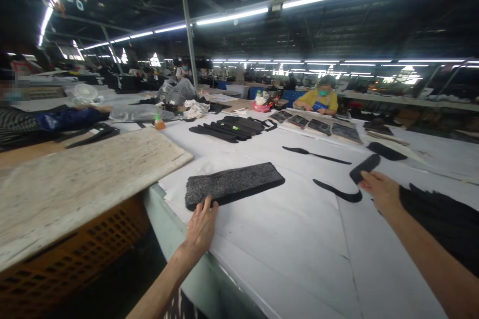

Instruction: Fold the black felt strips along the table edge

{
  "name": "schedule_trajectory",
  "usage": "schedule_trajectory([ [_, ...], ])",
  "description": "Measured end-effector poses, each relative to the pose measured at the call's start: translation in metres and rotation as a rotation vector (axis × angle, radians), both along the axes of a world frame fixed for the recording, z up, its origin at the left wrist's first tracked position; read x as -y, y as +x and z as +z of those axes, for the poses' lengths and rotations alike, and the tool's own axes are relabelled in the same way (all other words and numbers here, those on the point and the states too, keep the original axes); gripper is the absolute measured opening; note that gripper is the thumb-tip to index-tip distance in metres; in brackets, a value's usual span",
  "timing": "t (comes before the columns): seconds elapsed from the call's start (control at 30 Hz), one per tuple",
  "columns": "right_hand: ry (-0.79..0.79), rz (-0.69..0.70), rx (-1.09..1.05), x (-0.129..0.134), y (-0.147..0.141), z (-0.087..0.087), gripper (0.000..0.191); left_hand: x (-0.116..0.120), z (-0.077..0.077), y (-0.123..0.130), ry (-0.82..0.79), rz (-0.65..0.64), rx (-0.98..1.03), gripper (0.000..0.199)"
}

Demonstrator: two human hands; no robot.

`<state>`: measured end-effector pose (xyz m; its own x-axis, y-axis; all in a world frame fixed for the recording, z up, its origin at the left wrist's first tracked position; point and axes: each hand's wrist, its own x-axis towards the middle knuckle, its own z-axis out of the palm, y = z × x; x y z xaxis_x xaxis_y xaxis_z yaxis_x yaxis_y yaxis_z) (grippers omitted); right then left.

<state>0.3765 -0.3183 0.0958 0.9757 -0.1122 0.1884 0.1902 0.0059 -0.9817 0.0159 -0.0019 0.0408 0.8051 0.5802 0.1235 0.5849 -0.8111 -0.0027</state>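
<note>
Pressing lightly on the near edge of the grey knit bundle (235,178), left hand (201,225), fingers loosely spread, tips touching, not wrapped round it; probably there to steady it. Bundle lies flat on the white-covered table (269,254), close to the table's near edge, so likely put there for easy reach; dark layer shows along its lower side. Right hand (382,193) well to the right of the bundle, fingers pinching the near end of a black strip (367,165); end grip leaves most of the strip free. Whether strip is fully lifted: can't tell. Curved black strap (335,192) right of the bundle, one end just by the right fingers. Thin black piece (316,154) also right of the bundle, farther back, laid apart, maybe so it picks up singly. Row of black pieces (228,128) behind the bundle, side by side, likely to keep each edge reachable. Dark pile (441,219) far right of the bundle, partly behind right forearm. Co-worker in yellow (310,99) well beyond the bundle.
</note>
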Motion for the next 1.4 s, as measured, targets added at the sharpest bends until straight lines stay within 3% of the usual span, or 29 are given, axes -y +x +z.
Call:
schedule_trajectory([
  [0.1, -0.098, 0.193, 0.007, -0.042, -0.044, -0.024, 0.033, 0.005, -0.005, -0.008, -0.013, -0.009, 0.167, 0.065],
  [0.2, -0.423, 0.421, 0.273, -0.085, -0.105, -0.048, 0.031, 0.021, -0.003, -0.017, -0.165, -0.043, 0.365, 0.053],
  [0.3, -0.705, 0.520, 0.620, -0.120, -0.165, -0.066, 0.027, 0.040, 0.002, -0.019, -0.691, -0.021, 0.527, 0.030],
  [0.4, -0.983, 0.561, 0.917, -0.143, -0.210, -0.078, 0.022, 0.052, 0.007, -0.016, -1.232, 0.098, 0.659, 0.035],
  [0.47, -1.124, 0.575, 1.056, -0.151, -0.231, -0.083, 0.021, 0.052, 0.008, -0.015, -1.451, 0.208, 0.744, 0.042],
  [0.53, -1.189, 0.609, 1.163, -0.154, -0.245, -0.085, 0.019, 0.048, 0.009, -0.016, -1.546, 0.319, 0.798, 0.046],
  [0.67, -1.171, 0.675, 1.230, -0.151, -0.260, -0.083, 0.006, 0.038, 0.011, -0.019, -1.468, 0.376, 0.766, 0.034],
  [0.77, -1.119, 0.729, 1.182, -0.144, -0.261, -0.078, 0.015, 0.034, 0.010, -0.020, -1.333, 0.307, 0.666, 0.016],
  [1.03, -1.111, 0.895, 0.941, -0.158, -0.246, -0.055, 0.008, 0.041, 0.006, -0.015, -0.710, 0.098, 0.363, 0.052],
  [1.17, -1.173, 1.061, 0.830, -0.174, -0.242, -0.051, 0.014, 0.038, 0.001, -0.018, -0.639, 0.074, 0.340, 0.055],
  [1.4, -1.150, 1.084, 0.880, -0.184, -0.246, -0.056, 0.013, 0.026, -0.006, -0.031, -0.556, -0.030, 0.381, 0.039],
])
